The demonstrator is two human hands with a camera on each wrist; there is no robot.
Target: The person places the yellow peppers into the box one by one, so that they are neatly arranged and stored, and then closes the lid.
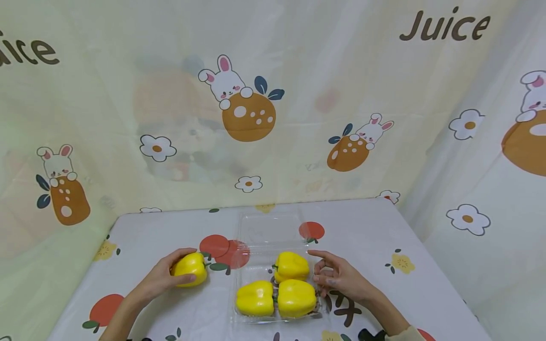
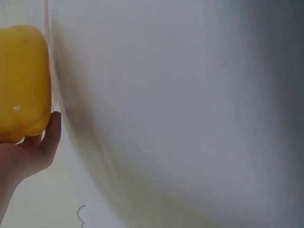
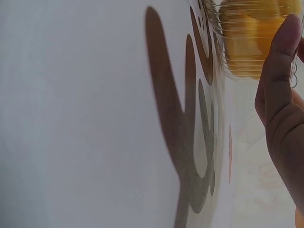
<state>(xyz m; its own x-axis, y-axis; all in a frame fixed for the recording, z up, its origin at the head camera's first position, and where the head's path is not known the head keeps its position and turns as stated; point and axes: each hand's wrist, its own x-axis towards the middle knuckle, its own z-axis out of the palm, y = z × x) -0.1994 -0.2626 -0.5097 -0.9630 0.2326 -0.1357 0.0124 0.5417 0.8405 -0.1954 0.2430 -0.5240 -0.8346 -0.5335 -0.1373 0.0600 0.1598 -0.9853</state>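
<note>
A yellow bell pepper (image 1: 190, 269) is held by my left hand (image 1: 164, 272) left of the container, its green stem toward the right. In the left wrist view the same yellow bell pepper (image 2: 23, 80) lies against my fingers. A clear plastic clamshell container (image 1: 251, 319) stands with its lid folded back, three yellow bell peppers (image 1: 297, 298) inside. My right hand (image 1: 341, 277) is at its right wall, index finger extended along the rim. In the right wrist view the thumb (image 3: 285, 38) lies by the ribbed wall; firm contact is unclear.
The container's clear lid (image 1: 270, 227) lies on the table behind it. A white cloth with printed fruit and flowers covers the table (image 1: 384, 237). A patterned curtain (image 1: 298, 156) hangs behind and at both sides. A dark object (image 1: 372, 335) shows at the front edge.
</note>
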